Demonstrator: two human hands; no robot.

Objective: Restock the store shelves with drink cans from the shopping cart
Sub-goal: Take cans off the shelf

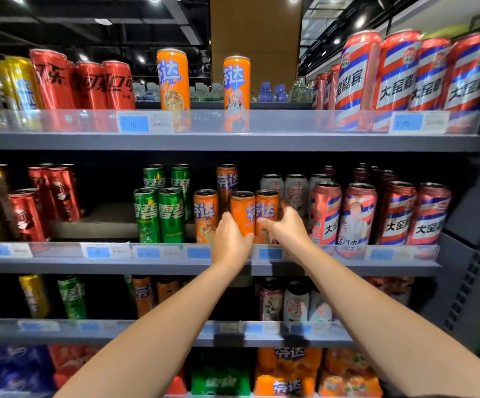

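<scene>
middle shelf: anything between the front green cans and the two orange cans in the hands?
One orange can stands between the green cans and the pair held by the left hand and right hand, as seen in the head view.

grey shelf [175, 265] | upright on it: yellow, red, green cans [158, 214], orange cans [205, 214], striped cans [396, 214]

Grey metal shelving [233, 140] fills the frame, tier on tier, with clear plastic rails and blue price tags [134, 124] along the front edges. Top of frame, a dark open ceiling [75, 21] dotted with bright spotlights. Upper centre, a brown column [256, 33] rises behind. Right edge, a perforated grey upright [475, 271].
</scene>
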